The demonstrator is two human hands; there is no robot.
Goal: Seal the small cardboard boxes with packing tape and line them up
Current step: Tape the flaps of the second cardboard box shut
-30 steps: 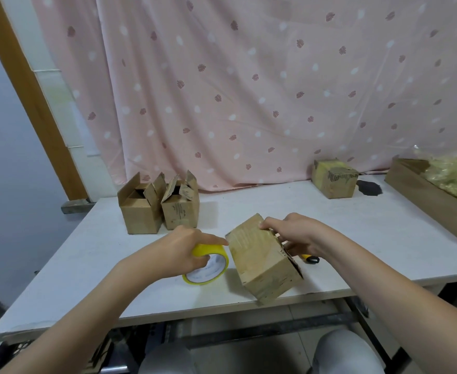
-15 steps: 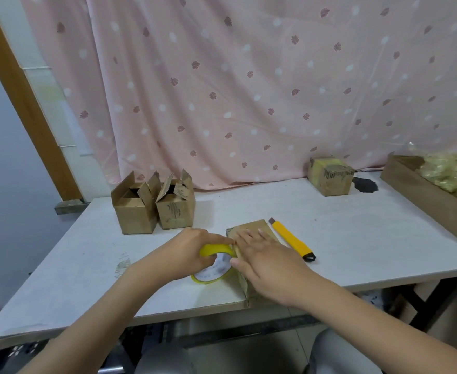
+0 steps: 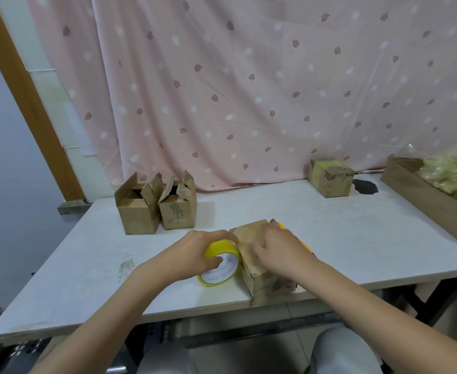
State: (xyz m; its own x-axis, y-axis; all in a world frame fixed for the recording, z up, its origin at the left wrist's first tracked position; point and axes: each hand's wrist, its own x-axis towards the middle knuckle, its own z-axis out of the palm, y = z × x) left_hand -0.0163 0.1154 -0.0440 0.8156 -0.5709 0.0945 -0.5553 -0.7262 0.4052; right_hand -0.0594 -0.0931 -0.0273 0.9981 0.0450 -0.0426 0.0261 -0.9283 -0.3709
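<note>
L hand (image 3: 195, 255) grips yellow tape roll (image 3: 220, 263), fingers curled over rim, lower centre of frame. R hand (image 3: 281, 252) lies flat on closed box (image 3: 259, 273) at counter (image 3: 357, 238) front edge, fingers straight. Box print unreadable.

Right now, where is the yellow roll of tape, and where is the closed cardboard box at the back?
yellow roll of tape (image 3: 220, 268): head view, white inner label.
closed cardboard box at the back (image 3: 330, 179): head view, front face.

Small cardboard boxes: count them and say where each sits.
4. Two open boxes, and, stand together at back left; one box at back right; one box under the hands at the front edge.
</note>
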